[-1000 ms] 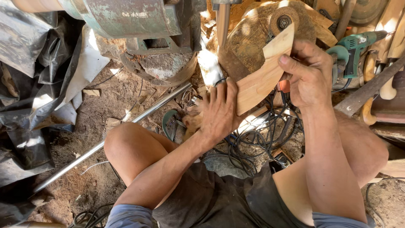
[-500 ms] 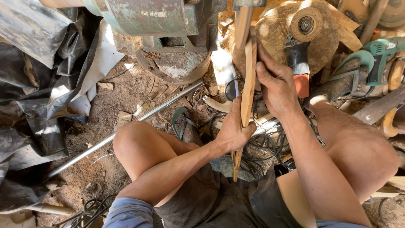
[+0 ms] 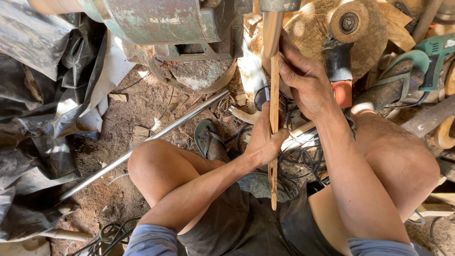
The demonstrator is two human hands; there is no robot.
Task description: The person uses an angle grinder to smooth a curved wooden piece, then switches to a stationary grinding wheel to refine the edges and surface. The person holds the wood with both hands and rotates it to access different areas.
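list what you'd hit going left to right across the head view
black plastic sheeting → metal pipe → left hand → wooden piece → right hand → angle grinder → green power drill

A long metal pipe [image 3: 147,140] lay slantwise across the dirt floor [image 3: 123,118]. Crumpled black plastic sheeting [image 3: 42,99] was heaped along the floor's left edge. A rusty green machine [image 3: 156,21] stood at the top edge. An angle grinder [image 3: 342,57] with a wire brush rested by a wooden disc [image 3: 313,33]. A green power drill [image 3: 438,52] lay toward the top right corner, and tangled black cables [image 3: 296,161] lay mid-floor.
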